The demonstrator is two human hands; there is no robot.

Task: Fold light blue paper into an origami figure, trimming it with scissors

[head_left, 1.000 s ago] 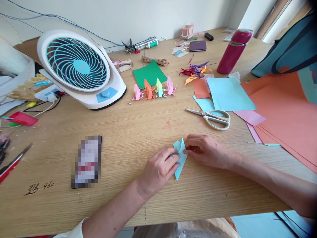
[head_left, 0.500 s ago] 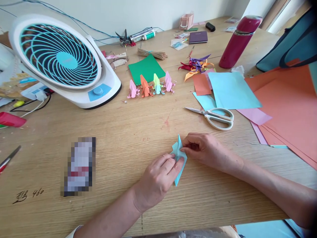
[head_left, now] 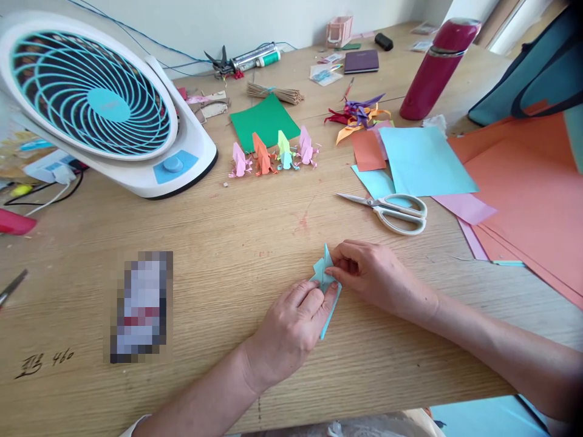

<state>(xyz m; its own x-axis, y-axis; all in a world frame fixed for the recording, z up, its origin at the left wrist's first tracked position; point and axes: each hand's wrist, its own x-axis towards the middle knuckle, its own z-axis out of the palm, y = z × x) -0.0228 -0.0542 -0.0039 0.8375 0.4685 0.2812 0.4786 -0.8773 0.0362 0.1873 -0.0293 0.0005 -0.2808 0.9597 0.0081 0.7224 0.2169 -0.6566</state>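
A folded piece of light blue paper [head_left: 328, 297] lies on the wooden table, its pointed ends facing away from me and toward me. My left hand [head_left: 294, 321] presses its fingers down on the paper's middle and lower part. At the upper right edge, my right hand [head_left: 364, 267] pinches a flap between thumb and fingers. The fingers hide part of the folds. Beyond the hands lie white-handled scissors [head_left: 392, 211], blades pointing left. Several folded paper figures [head_left: 285, 152] in pink, orange and green stand in a row farther back.
A white fan [head_left: 186, 145] stands at the back left. Light blue sheets [head_left: 426, 161] and large orange sheets [head_left: 537, 206] lie on the right, near a dark red flask [head_left: 432, 76]. A blurred-out object [head_left: 141, 309] rests at the left. A green sheet [head_left: 262, 121] lies behind the figures.
My right thumb has shifted slightly left over the paper's upper flap. The left hand stays pressed on the paper. The whole view has moved a little.
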